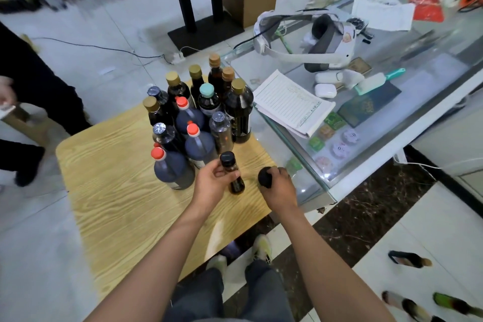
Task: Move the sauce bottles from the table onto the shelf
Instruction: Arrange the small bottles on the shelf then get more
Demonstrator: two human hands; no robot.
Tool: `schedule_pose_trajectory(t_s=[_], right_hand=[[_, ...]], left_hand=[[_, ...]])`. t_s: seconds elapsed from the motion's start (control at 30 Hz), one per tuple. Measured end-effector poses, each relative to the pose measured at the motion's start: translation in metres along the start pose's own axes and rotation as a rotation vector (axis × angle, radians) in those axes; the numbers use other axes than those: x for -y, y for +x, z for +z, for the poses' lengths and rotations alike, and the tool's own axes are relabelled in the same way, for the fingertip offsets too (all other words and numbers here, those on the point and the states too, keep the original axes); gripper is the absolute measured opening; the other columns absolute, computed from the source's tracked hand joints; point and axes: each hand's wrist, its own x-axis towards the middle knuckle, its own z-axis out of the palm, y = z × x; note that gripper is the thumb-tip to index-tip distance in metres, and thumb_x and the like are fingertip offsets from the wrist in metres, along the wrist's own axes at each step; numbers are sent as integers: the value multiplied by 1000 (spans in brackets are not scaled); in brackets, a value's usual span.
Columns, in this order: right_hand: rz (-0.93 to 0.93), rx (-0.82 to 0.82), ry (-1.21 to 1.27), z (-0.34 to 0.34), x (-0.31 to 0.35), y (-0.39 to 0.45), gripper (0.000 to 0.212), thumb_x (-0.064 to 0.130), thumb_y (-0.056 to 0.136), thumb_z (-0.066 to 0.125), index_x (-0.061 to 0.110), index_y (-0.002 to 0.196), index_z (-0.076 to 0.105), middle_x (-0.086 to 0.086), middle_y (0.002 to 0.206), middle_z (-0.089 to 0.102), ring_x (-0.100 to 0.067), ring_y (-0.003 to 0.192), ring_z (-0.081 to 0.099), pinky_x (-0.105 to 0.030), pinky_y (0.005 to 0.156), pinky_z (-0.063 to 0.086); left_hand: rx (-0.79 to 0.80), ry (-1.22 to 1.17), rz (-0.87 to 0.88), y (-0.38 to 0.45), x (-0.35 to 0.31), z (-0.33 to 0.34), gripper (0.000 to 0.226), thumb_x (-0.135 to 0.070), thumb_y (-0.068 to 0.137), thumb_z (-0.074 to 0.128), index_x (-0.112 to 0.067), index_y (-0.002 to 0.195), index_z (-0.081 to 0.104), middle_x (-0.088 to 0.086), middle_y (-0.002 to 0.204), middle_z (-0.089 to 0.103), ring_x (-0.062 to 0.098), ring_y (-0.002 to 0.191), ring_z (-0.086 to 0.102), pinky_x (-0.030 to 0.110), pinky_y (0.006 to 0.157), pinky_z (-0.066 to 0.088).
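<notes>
Fingers of left hand curl round a small dark bottle just under its black cap, thumb in front; bottle upright, slightly tilted, base at or just off the table, cannot tell which. Right hand clenches over a second bottle; only the round black cap shows past the knuckles, body hidden.

Head view only. Both held bottles sit at the near right of the wooden table, close together, not touching. Behind them stands a tight cluster of taller bottles, red, gold, teal and silver caps, mostly dark liquid. Counter with glass top is just beside the table on the right, carrying a headset and a notepad. Shelf not clearly in view; some bottles lie or stand blurred at lower right, surface unclear.

Handling judgement: small bottles look rigid, smooth, likely glass, so fragile and a bit slippery; light enough for one hand each. Best hold is round the body below the cap, not by the cap. The big red-capped ones look heavy and full; grip mid-body or neck, one per hand.
</notes>
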Motion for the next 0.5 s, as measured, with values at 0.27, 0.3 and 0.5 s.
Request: schedule_pose_trajectory(t_s=[0.27, 0.3, 0.5], right_hand=[[158, -300, 657, -28, 24, -64, 47, 24, 63, 83, 36, 102, 60, 9, 111, 58, -7, 103, 56, -17, 83, 46], [163, -344, 683, -37, 26, -74, 47, 22, 64, 83, 34, 103, 61, 8, 112, 60, -6, 104, 56, -19, 86, 47], [251, -592, 767, -99, 21, -150, 48, 7, 68, 82, 24, 110, 68, 5, 115, 63, -3, 105, 59, -21, 90, 50]], left_hand=[[258, 67, 80, 2, -24, 0, 20, -18, 80, 77, -34, 90, 74, -10, 90, 75, 3, 83, 67, 21, 78, 47], [310, 69, 92, -1, -30, 5, 21, -20, 80, 77, -36, 92, 74, -10, 92, 75, 3, 85, 67, 22, 79, 48], [588, -94, 26, -41, -70, 60, 32, -8, 89, 66, -21, 117, 60, -4, 107, 70, 12, 101, 66, 28, 89, 54]])
